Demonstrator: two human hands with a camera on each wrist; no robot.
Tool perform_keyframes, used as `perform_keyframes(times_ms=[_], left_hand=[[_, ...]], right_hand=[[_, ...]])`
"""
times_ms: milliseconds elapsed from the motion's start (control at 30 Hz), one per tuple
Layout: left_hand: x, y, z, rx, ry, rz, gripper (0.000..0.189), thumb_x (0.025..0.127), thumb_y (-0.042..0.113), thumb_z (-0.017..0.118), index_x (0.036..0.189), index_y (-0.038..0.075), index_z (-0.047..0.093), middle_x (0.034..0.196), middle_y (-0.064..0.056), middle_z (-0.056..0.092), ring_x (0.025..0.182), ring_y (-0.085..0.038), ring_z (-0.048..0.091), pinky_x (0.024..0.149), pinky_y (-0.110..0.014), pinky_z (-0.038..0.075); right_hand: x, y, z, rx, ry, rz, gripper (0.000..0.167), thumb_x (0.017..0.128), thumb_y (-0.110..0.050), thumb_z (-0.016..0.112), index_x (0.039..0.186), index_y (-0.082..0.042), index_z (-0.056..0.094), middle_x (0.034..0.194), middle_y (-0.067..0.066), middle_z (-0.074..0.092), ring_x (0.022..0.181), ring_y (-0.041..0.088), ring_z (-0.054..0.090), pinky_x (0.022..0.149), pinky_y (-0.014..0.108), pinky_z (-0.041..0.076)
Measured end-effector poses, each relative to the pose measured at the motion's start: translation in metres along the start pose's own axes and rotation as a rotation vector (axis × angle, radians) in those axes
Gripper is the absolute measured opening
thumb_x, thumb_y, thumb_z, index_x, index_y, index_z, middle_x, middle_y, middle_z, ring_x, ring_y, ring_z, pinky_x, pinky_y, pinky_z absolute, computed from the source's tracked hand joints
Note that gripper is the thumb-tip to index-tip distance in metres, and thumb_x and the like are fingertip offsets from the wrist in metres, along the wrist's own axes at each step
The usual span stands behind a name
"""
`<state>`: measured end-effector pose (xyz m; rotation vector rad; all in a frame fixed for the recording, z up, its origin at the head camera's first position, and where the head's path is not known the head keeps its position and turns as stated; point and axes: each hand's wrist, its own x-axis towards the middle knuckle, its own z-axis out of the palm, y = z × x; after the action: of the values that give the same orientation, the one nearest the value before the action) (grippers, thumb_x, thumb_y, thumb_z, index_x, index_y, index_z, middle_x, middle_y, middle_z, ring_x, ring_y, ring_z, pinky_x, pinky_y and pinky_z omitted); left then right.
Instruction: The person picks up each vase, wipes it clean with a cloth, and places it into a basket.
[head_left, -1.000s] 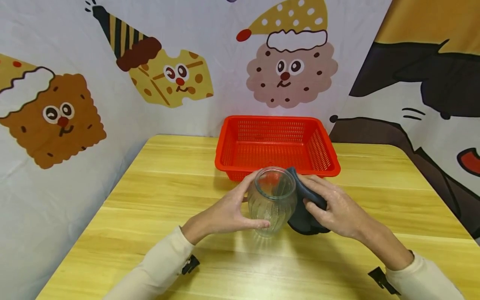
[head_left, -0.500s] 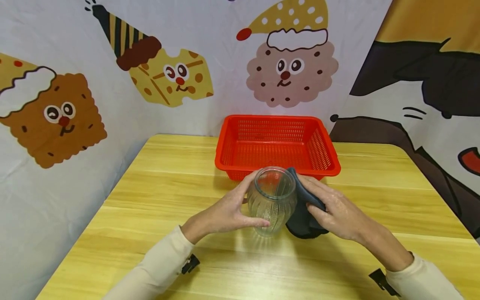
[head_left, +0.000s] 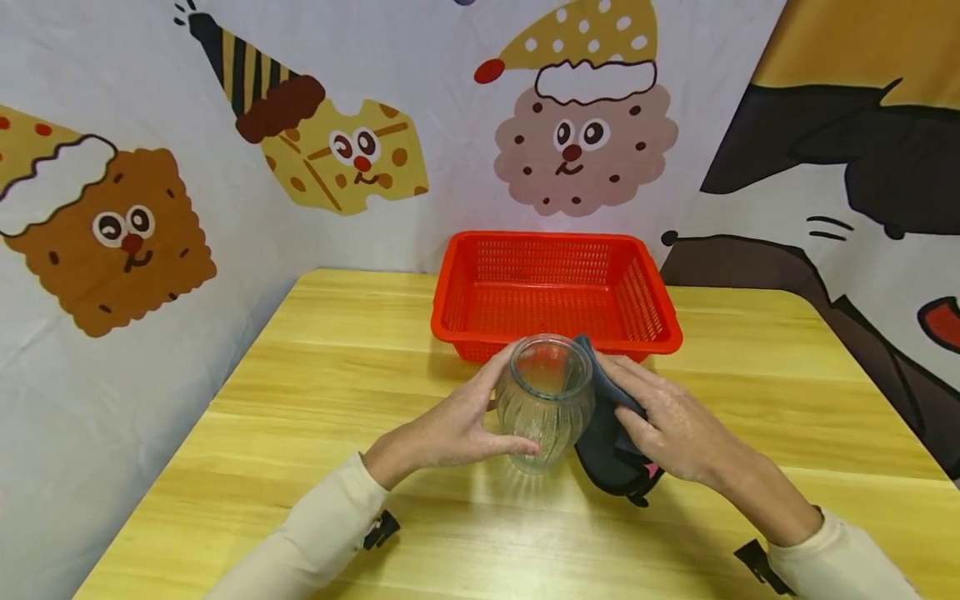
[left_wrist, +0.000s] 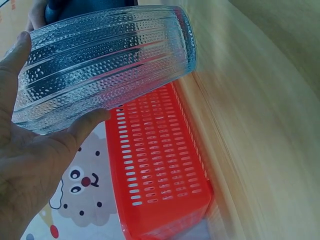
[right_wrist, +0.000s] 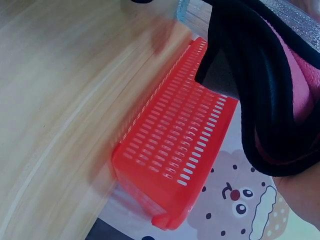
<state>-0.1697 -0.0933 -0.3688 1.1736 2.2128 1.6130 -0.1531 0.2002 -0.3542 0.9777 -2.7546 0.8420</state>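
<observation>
A clear ribbed glass jar (head_left: 547, 408) with an open mouth is upright over the table. In the left wrist view, the dotted texture of the same jar (left_wrist: 100, 65) shows. My left hand (head_left: 461, 421) grips it from the left, thumb across the near side and fingers behind. On the other side, my right hand (head_left: 675, 425) holds a dark grey-blue cloth (head_left: 611, 458) against the glass. Folded over in the right wrist view, the cloth (right_wrist: 265, 85) shows black edging and a pink inner face. Most right fingers are hidden behind it.
A red perforated plastic basket (head_left: 555, 321) stands just beyond the jar, near the back edge of the wooden table (head_left: 322, 375). Behind it hangs a white backdrop (head_left: 450, 167) with cartoon pictures.
The cloth's loose lower part has dropped further down, and a bit of pink now shows at its corner. My right hand has shifted slightly downward; the left hand and jar stay put.
</observation>
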Motion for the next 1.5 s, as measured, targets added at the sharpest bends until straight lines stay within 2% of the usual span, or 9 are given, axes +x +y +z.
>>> perform_keyframes(times_ms=[167, 300, 400, 500, 567, 900, 1133, 1267, 1500], left_hand=[[-0.003, 0.021, -0.001, -0.02, -0.014, -0.013, 0.112, 0.079, -0.001, 0.087, 0.162, 0.01, 0.012, 0.16, -0.014, 0.029, 0.142, -0.034, 0.037, 0.104, -0.042, 0.047], [-0.002, 0.025, -0.003, -0.006, -0.01, 0.001, 0.111, 0.079, -0.001, 0.086, 0.161, 0.007, 0.012, 0.16, -0.016, 0.029, 0.142, -0.035, 0.037, 0.104, -0.041, 0.047], [-0.001, 0.024, -0.003, -0.008, -0.014, 0.018, 0.11, 0.08, -0.002, 0.086, 0.161, 0.007, 0.012, 0.16, -0.017, 0.029, 0.142, -0.037, 0.037, 0.103, -0.041, 0.047], [-0.001, 0.023, -0.003, -0.009, -0.012, 0.025, 0.11, 0.08, -0.002, 0.086, 0.161, 0.006, 0.012, 0.16, -0.017, 0.028, 0.141, -0.037, 0.037, 0.103, -0.041, 0.047], [-0.001, 0.023, -0.003, -0.008, -0.009, 0.022, 0.11, 0.08, -0.002, 0.086, 0.161, 0.006, 0.012, 0.16, -0.016, 0.028, 0.142, -0.037, 0.037, 0.103, -0.042, 0.047], [-0.002, 0.023, -0.004, -0.013, -0.006, -0.009, 0.111, 0.079, -0.001, 0.086, 0.162, 0.007, 0.013, 0.161, -0.015, 0.027, 0.143, -0.035, 0.037, 0.103, -0.045, 0.047], [-0.001, 0.023, -0.006, -0.023, -0.014, 0.022, 0.11, 0.079, -0.003, 0.086, 0.161, 0.006, 0.013, 0.16, -0.018, 0.028, 0.142, -0.038, 0.037, 0.103, -0.042, 0.047], [-0.001, 0.022, -0.006, -0.024, -0.017, 0.026, 0.11, 0.079, -0.003, 0.086, 0.161, 0.005, 0.012, 0.159, -0.019, 0.029, 0.141, -0.038, 0.037, 0.103, -0.041, 0.047], [-0.001, 0.021, -0.006, -0.028, -0.014, 0.025, 0.111, 0.078, -0.004, 0.086, 0.161, 0.006, 0.013, 0.158, -0.02, 0.029, 0.141, -0.039, 0.037, 0.103, -0.041, 0.047]], right_hand=[[-0.003, -0.001, 0.003, -0.066, 0.013, 0.006, 0.074, 0.093, -0.003, 0.058, 0.161, -0.022, 0.034, 0.155, 0.008, 0.045, 0.125, 0.035, 0.056, 0.097, 0.063, 0.047], [-0.002, -0.002, 0.003, -0.122, 0.025, -0.003, 0.075, 0.093, -0.003, 0.06, 0.161, -0.021, 0.033, 0.152, 0.011, 0.047, 0.097, 0.024, 0.065, 0.081, 0.05, 0.056], [-0.001, -0.003, 0.002, -0.146, 0.024, -0.006, 0.076, 0.092, -0.003, 0.061, 0.161, -0.022, 0.033, 0.151, 0.011, 0.049, 0.067, 0.006, 0.055, 0.064, 0.034, 0.05], [-0.001, -0.002, 0.002, -0.157, 0.021, -0.006, 0.077, 0.092, -0.003, 0.062, 0.161, -0.023, 0.033, 0.149, 0.009, 0.051, 0.047, -0.004, 0.04, 0.054, 0.026, 0.041], [-0.001, -0.001, 0.003, -0.167, 0.023, -0.012, 0.078, 0.091, -0.003, 0.063, 0.161, -0.023, 0.034, 0.148, 0.009, 0.052, 0.044, -0.005, 0.036, 0.051, 0.024, 0.04], [-0.001, 0.005, 0.007, -0.258, 0.076, -0.079, 0.076, 0.087, -0.004, 0.068, 0.157, -0.02, 0.042, 0.143, 0.009, 0.058, 0.051, 0.001, 0.041, 0.044, 0.022, 0.035], [0.0, 0.009, 0.008, -0.293, 0.101, -0.135, 0.073, 0.084, -0.004, 0.067, 0.153, -0.015, 0.047, 0.141, 0.01, 0.059, 0.049, -0.001, 0.036, 0.042, 0.02, 0.032], [0.0, 0.01, 0.01, -0.303, 0.097, -0.144, 0.069, 0.084, -0.003, 0.066, 0.151, -0.012, 0.051, 0.14, 0.009, 0.06, 0.049, -0.001, 0.036, 0.043, 0.02, 0.032], [0.0, 0.014, 0.014, -0.32, 0.103, -0.157, 0.064, 0.083, -0.002, 0.065, 0.146, -0.008, 0.055, 0.138, 0.009, 0.061, 0.054, 0.005, 0.049, 0.046, 0.025, 0.041]])
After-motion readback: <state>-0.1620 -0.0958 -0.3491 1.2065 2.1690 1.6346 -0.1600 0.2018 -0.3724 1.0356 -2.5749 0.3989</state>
